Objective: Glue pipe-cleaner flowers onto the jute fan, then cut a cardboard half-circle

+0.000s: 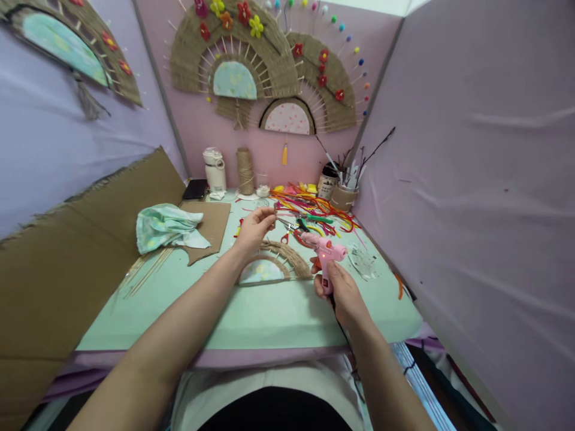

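My right hand (339,287) is wrapped round the handle of a pink hot glue gun (326,254), whose nozzle points left and whose small light glows. To the left, my left hand (256,228) is raised with its fingertips pinched together. A small brownish thing shows at those fingertips, too small to name. Below both hands lies a half-round fan (287,257) with a twine-wrapped outer arc and a pale green floral cloth centre (262,270). Scissors (286,224) and green-handled pliers (318,219) lie just beyond, close to the glue gun's nozzle.
Red and yellow pipe cleaners (323,206) spread over the back right. Behind stand a white bottle (214,170), a twine spool (245,170) and a twig holder (344,196). Crumpled cloth (166,227) and cardboard (215,221) lie left. Finished fans (278,60) hang on the wall.
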Available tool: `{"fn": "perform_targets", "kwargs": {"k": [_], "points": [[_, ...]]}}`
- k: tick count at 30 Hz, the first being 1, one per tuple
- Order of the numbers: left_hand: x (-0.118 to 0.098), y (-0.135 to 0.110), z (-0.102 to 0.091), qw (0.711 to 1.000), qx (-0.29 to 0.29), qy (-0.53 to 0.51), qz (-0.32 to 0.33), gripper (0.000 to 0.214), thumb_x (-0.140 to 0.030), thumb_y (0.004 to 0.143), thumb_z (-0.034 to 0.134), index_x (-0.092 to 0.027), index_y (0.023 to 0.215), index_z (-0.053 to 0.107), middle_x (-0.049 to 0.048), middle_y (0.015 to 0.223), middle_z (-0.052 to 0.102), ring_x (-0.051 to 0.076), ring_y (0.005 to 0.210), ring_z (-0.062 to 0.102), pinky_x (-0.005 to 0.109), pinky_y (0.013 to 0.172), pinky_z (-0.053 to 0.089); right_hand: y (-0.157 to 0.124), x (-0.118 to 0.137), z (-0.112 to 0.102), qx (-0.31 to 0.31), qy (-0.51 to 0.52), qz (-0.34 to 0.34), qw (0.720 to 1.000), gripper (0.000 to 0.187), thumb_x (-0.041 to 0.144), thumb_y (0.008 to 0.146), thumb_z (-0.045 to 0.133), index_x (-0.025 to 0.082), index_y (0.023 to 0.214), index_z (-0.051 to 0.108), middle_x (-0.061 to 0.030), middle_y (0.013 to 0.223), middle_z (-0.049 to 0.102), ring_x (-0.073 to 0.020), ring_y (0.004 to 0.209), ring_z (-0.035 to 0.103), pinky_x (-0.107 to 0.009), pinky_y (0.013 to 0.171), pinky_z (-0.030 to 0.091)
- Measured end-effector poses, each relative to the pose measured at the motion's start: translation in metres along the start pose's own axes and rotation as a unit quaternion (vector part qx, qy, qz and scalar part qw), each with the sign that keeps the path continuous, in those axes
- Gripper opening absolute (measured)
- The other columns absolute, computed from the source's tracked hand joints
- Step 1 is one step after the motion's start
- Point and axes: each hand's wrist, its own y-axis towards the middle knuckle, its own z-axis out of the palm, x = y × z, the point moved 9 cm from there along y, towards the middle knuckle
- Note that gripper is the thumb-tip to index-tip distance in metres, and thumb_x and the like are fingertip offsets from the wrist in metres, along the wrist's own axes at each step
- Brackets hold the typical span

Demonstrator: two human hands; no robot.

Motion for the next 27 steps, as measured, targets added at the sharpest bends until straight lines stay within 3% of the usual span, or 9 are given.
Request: {"fn": "perform_targets", "kwargs": {"k": [3, 7, 17, 27], "points": [[0.020, -0.015, 0.005, 0.982, -0.001, -0.147, -0.120, 0.025, -0.021, 0.066, 0.079, -0.014, 0.085, 0.063, -0.0017, 0.073, 0.062, 0.006, 0.062, 0.055, 0.018, 0.059, 0.044, 0.001, 0.005, 0.011, 0.014, -0.004, -0.025, 1.000, 0.050, 0.065, 0.084, 0.046, 0.018, 0.096, 0.059, 0.0032, 0.053, 0.050, -0.0098, 0.043, 0.038, -0.023, 0.041, 0.023], [0.035, -0.032, 0.014, 0.958, 0.042, -0.200, -0.203, 0.028, -0.017, 0.062, 0.083, -0.012, 0.082, 0.064, 0.0002, 0.072, 0.063, 0.007, 0.063, 0.059, 0.018, 0.061, 0.049, 0.002, 0.015, 0.022, 0.030, -0.026, -0.074, 0.996, 0.049, 0.063, 0.088, 0.041, 0.018, 0.093, 0.059, 0.0031, 0.053, 0.050, -0.0101, 0.044, 0.039, -0.024, 0.044, 0.027], [0.042, -0.041, 0.022, 0.956, 0.104, -0.155, -0.227, 0.033, -0.026, 0.057, 0.087, -0.011, 0.075, 0.065, -0.0001, 0.067, 0.062, 0.006, 0.060, 0.057, 0.018, 0.062, 0.046, 0.000, 0.024, 0.027, 0.007, -0.155, -0.130, 0.979, 0.051, 0.060, 0.093, 0.033, 0.016, 0.090, 0.058, -0.0008, 0.059, 0.059, -0.0138, 0.056, 0.050, -0.027, 0.055, 0.037], [0.048, -0.038, 0.016, 0.959, 0.079, -0.149, -0.227, 0.041, -0.027, 0.048, 0.091, -0.012, 0.077, 0.066, -0.0001, 0.071, 0.063, 0.008, 0.065, 0.058, 0.022, 0.067, 0.044, -0.002, 0.031, 0.024, -0.022, -0.201, -0.163, 0.966, 0.055, 0.062, 0.093, 0.029, 0.018, 0.077, 0.058, -0.0042, 0.066, 0.061, -0.0169, 0.063, 0.055, -0.029, 0.060, 0.040]]}}
